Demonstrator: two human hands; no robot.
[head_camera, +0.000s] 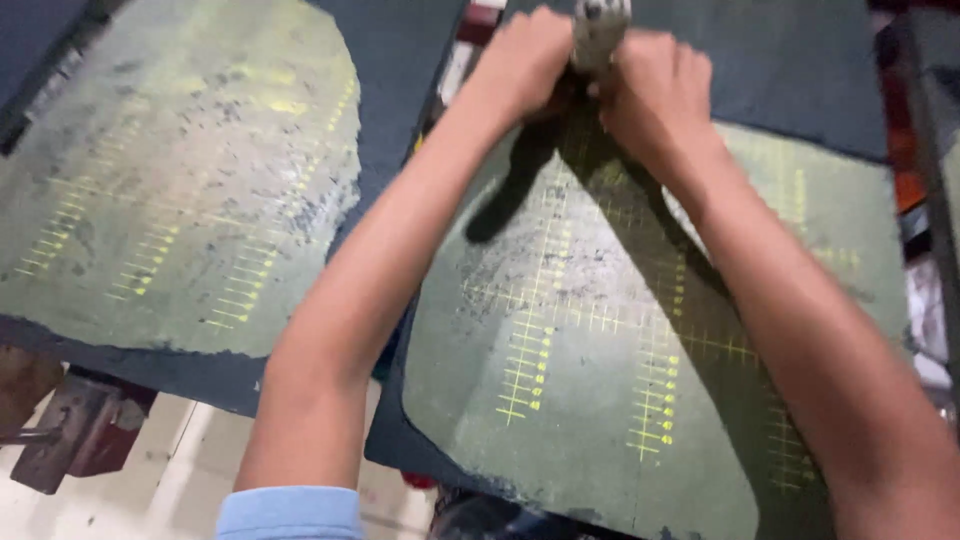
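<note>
Two dark printing platens fill the view, each with a worn green face ruled in yellow. At the far end of the nearer platen (600, 350), left hand (525, 60) and right hand (655, 90) clench a grey handle (598, 35) between them.

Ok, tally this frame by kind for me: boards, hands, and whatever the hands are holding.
Green boards with yellow ruled marks: 2, left board and right board
Hands: 2, left hand and right hand
Grey knob gripped between both hands: 1, knob
Total: 5
</note>
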